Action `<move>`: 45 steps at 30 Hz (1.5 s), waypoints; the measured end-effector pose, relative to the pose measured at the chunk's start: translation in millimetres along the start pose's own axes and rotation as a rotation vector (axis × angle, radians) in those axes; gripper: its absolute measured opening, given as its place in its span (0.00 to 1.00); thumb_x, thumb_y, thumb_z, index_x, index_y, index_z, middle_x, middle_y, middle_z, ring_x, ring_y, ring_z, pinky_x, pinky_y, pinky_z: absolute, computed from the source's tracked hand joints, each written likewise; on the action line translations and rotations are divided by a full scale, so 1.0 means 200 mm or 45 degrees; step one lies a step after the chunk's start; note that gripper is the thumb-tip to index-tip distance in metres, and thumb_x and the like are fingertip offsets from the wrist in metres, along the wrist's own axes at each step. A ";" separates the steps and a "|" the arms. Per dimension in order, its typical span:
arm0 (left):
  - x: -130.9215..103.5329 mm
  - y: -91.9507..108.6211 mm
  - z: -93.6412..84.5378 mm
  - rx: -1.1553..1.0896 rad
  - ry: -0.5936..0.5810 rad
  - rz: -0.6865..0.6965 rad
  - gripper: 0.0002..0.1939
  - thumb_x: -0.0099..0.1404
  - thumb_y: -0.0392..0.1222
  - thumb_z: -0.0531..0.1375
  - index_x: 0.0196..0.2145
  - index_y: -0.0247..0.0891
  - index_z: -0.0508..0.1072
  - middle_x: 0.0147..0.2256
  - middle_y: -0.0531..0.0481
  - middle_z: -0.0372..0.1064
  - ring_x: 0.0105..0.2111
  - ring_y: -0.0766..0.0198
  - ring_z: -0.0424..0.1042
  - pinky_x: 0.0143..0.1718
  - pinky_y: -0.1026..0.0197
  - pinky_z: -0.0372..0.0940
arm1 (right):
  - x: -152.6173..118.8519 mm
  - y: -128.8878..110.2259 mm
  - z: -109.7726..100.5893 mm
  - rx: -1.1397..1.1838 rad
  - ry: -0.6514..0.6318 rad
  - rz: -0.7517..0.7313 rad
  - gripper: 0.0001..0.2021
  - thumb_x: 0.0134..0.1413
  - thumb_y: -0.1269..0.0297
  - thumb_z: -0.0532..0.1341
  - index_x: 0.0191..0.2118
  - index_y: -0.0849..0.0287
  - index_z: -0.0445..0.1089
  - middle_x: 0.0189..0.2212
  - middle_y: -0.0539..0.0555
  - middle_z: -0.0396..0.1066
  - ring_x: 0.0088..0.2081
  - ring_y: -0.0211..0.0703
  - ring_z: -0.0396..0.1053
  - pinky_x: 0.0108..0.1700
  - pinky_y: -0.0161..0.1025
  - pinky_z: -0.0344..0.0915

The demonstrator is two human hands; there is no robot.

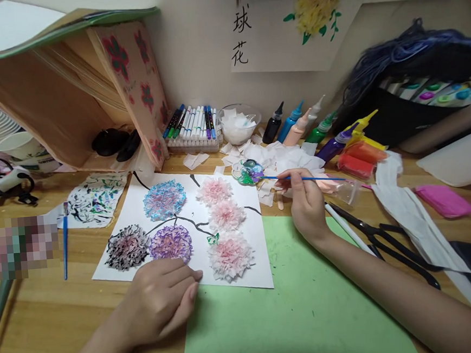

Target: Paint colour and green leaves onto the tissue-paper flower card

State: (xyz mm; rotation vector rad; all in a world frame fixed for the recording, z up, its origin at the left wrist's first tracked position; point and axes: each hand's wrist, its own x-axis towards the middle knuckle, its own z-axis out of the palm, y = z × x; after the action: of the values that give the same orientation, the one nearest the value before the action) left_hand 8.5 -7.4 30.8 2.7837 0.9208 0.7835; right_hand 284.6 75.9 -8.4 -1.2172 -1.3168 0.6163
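My right hand (306,203) is closed around a thin blue paintbrush (313,178). The brush tip touches a small clear palette (242,173) smeared with green, purple and dark paint. On the near edge of the white paper (243,274) rests my left hand (163,296), loosely bent and holding nothing. Crinkled tissue flowers cover the sheet: a blue-edged one (164,200), a black-edged one (127,247), a purple-edged one (170,243), and pink ones (230,256) down the right side. Black painted branches run between them, and a small green leaf (213,238) shows beside the lowest pink flower.
A green mat (295,313) lies under the paper. Paint bottles (291,122), tissue scraps (286,156), a glass bowl (237,124) and markers (193,124) stand behind. Black scissors (381,236) lie right; another brush (65,244) and a paint-stained tissue (96,201) lie left.
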 end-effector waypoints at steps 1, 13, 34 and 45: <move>0.00 0.00 0.00 -0.031 -0.008 0.001 0.14 0.64 0.30 0.47 0.29 0.36 0.71 0.25 0.50 0.73 0.22 0.67 0.68 0.24 0.65 0.63 | -0.01 -0.01 0.00 0.037 0.031 -0.026 0.13 0.62 0.57 0.49 0.35 0.57 0.66 0.30 0.51 0.65 0.33 0.38 0.65 0.34 0.37 0.62; -0.03 -0.02 0.01 0.009 -0.012 -0.017 0.13 0.63 0.32 0.49 0.28 0.35 0.71 0.32 0.48 0.76 0.26 0.66 0.72 0.26 0.65 0.65 | -0.22 -0.12 0.03 0.534 -0.412 -0.059 0.10 0.60 0.65 0.49 0.31 0.56 0.65 0.27 0.51 0.64 0.32 0.42 0.63 0.36 0.40 0.59; -0.05 -0.03 0.03 0.026 -0.077 -0.024 0.13 0.64 0.32 0.48 0.24 0.37 0.65 0.33 0.51 0.75 0.25 0.68 0.68 0.27 0.63 0.62 | -0.23 -0.11 0.02 0.452 -0.652 -0.153 0.11 0.62 0.66 0.48 0.34 0.57 0.66 0.29 0.51 0.65 0.34 0.40 0.63 0.38 0.39 0.58; -0.04 -0.03 0.02 0.059 -0.081 -0.008 0.14 0.64 0.33 0.47 0.24 0.37 0.67 0.32 0.50 0.75 0.24 0.68 0.67 0.27 0.63 0.62 | -0.23 -0.11 0.02 0.450 -0.663 -0.120 0.11 0.62 0.66 0.49 0.33 0.57 0.66 0.28 0.51 0.65 0.33 0.39 0.64 0.38 0.39 0.59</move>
State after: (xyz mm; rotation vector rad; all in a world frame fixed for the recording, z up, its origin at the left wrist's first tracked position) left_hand 2.0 -8.1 21.8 2.8258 0.9485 0.6764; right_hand 263.6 29.3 -6.0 -0.7222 -1.5962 1.0948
